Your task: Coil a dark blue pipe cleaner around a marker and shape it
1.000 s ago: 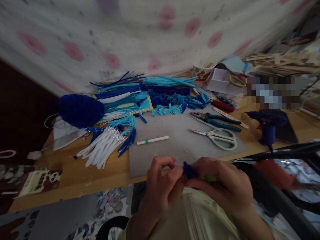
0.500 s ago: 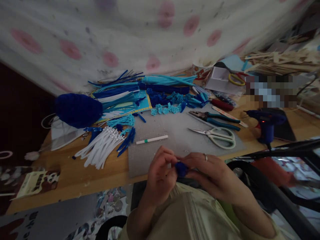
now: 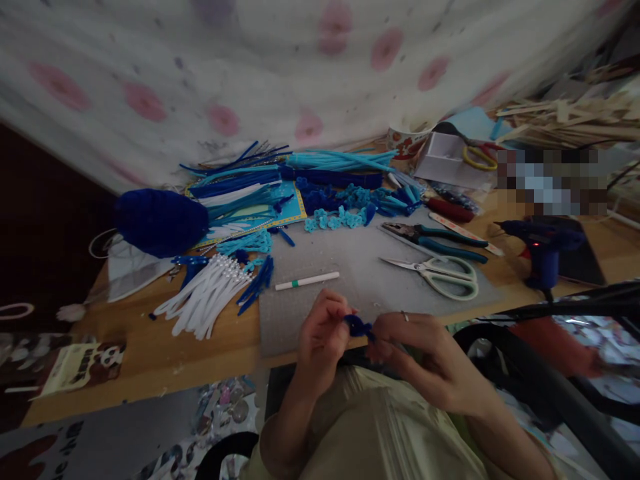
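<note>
A small dark blue piece of pipe cleaner (image 3: pixel 357 325), bent into a loop, is held over the front edge of the table. My left hand (image 3: pixel 324 337) pinches its left end between thumb and fingers. At its right end, the fingers of my right hand (image 3: pixel 417 350) close on it, slightly blurred. Just beyond my hands a white pen with a green band (image 3: pixel 307 281) lies on the grey mat (image 3: pixel 345 253). Pale green-handled scissors (image 3: pixel 435 270) and blue-handled pliers (image 3: pixel 434 239) rest to the right.
A bundle of white stems with beads (image 3: pixel 203 300) lies left, below a big dark blue fuzzy bundle (image 3: pixel 161 223). Light blue pipe cleaner flowers (image 3: pixel 336 219) and loose stems (image 3: pixel 340 161) spread along the back. A blue glue gun (image 3: pixel 543 250) with a lit red light stands right.
My hands have drawn slightly apart, and the blue piece shows as a longer loop between them. The view has shifted a little; the things on the table stay put.
</note>
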`<state>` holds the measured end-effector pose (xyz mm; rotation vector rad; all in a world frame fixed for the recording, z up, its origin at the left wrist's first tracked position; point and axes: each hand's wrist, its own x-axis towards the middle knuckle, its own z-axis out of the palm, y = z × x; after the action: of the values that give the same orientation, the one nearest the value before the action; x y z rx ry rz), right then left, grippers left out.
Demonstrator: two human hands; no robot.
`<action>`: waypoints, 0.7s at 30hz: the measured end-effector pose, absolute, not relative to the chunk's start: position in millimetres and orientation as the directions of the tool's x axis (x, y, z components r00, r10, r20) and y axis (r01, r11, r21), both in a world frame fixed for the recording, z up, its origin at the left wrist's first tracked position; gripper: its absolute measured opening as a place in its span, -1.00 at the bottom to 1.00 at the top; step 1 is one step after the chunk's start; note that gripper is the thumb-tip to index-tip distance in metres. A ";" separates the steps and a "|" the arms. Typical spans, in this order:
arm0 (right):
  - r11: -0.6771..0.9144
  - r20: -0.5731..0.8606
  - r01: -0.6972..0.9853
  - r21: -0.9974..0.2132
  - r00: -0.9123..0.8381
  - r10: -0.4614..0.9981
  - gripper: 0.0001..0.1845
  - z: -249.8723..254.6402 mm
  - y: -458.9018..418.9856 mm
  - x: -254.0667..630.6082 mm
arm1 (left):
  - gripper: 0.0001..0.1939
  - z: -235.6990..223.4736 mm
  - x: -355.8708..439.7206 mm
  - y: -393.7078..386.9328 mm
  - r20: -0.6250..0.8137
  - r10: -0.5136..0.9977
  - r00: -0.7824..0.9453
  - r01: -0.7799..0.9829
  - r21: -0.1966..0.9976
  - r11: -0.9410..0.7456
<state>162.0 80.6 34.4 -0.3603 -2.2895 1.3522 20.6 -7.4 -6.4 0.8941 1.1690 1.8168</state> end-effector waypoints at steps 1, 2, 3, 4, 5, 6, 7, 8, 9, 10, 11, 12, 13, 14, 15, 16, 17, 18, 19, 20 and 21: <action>0.470 0.208 0.024 -0.882 -0.875 0.436 -0.77 35.8 82.2 161.5 | -0.85 -7.8 17.8 -9.5 0.209 0.882 -0.423 -0.118 0.952 -0.282; 0.455 0.169 0.055 -0.889 -0.883 0.437 -0.75 37.2 83.6 160.6 | -0.87 -8.1 15.0 -11.6 0.264 0.882 -0.389 -0.001 0.958 -0.287; 0.443 0.135 0.084 -0.893 -0.887 0.441 -0.72 38.5 84.6 159.3 | -0.91 -7.3 12.3 -13.7 0.305 0.885 -0.352 0.109 0.952 -0.285; 0.432 0.104 0.112 -0.895 -0.889 0.445 -0.68 39.6 84.9 157.8 | -0.96 -5.6 10.1 -15.6 0.328 0.891 -0.314 0.205 0.940 -0.273; 0.428 0.075 0.137 -0.893 -0.894 0.441 -0.66 40.3 84.4 156.3 | -0.97 -3.2 8.4 -17.1 0.337 0.898 -0.284 0.282 0.924 -0.257; 0.432 0.047 0.164 -0.887 -0.898 0.437 -0.66 40.6 83.3 155.1 | -0.92 -0.5 7.5 -18.2 0.342 0.901 -0.267 0.341 0.908 -0.243; 0.441 0.023 0.190 -0.877 -0.901 0.433 -0.67 40.5 81.6 154.3 | -0.87 2.3 7.3 -18.8 0.348 0.900 -0.261 0.381 0.894 -0.235; 0.452 0.005 0.211 -0.867 -0.902 0.431 -0.68 40.3 79.5 154.0 | -0.85 4.7 7.6 -18.9 0.361 0.895 -0.261 0.410 0.881 -0.236; 0.461 -0.007 0.227 -0.858 -0.902 0.432 -0.70 39.9 77.3 154.1 | -0.83 6.6 8.3 -18.6 0.384 0.885 -0.264 0.436 0.866 -0.246; 0.464 -0.009 0.233 -0.855 -0.900 0.435 -0.72 39.5 75.0 154.7 | -0.82 7.7 9.2 -18.1 0.418 0.868 -0.267 0.465 0.845 -0.264; 0.459 -0.009 0.235 -0.857 -0.897 0.442 -0.72 39.1 72.7 155.4 | -0.82 7.9 10.1 -17.4 0.460 0.846 -0.270 0.500 0.818 -0.285; 0.448 -0.005 0.232 -0.863 -0.892 0.452 -0.72 38.8 70.2 156.2 | -0.81 7.3 10.9 -16.7 0.503 0.821 -0.270 0.539 0.786 -0.304; 0.431 -0.002 0.228 -0.873 -0.886 0.463 -0.73 38.4 67.4 156.7 | -0.80 5.9 11.5 -16.0 0.541 0.795 -0.275 0.577 0.754 -0.314; 0.410 0.000 0.225 -0.884 -0.877 0.480 -0.73 37.9 64.3 156.8 | -0.80 4.0 12.1 -15.5 0.575 0.765 -0.289 0.608 0.728 -0.317; 0.384 0.002 0.223 -0.896 -0.863 0.506 -0.74 37.2 60.8 156.2 | -0.79 1.6 12.7 -15.1 0.603 0.735 -0.308 0.632 0.708 -0.316; 0.352 0.005 0.219 -0.910 -0.843 0.539 -0.74 36.3 57.0 155.0 | -0.78 -1.0 13.5 -14.6 0.625 0.710 -0.324 0.646 0.694 -0.316; 0.317 0.014 0.210 -0.925 -0.814 0.580 -0.74 35.2 53.0 153.2 | -0.77 -3.8 14.5 -14.2 0.640 0.692 -0.334 0.651 0.687 -0.322; 0.285 0.032 0.191 -0.939 -0.778 0.627 -0.73 33.8 49.1 150.7 | -0.76 -6.6 16.0 -13.7 0.651 0.680 -0.338 0.647 0.685 -0.336; 0.261 0.060 0.163 -0.951 -0.734 0.676 -0.72 32.1 45.6 147.9 | -0.75 -9.2 18.0 -13.3 0.661 0.670 -0.337 0.634 0.686 -0.358; 0.252 0.097 0.130 -0.959 -0.685 0.722 -0.71 30.1 42.8 144.9 | -0.74 -11.4 20.3 -12.9 0.667 0.665 -0.336 0.613 0.691 -0.383; 0.257 0.135 0.100 -0.961 -0.642 0.755 -0.70 27.9 40.9 142.1 | -0.73 -13.0 22.9 -12.7 0.660 0.667 -0.346 0.577 0.710 -0.403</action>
<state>142.1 40.9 27.9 -0.7730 -1.9351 1.4154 22.9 -12.7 -13.0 1.7523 1.6738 1.8818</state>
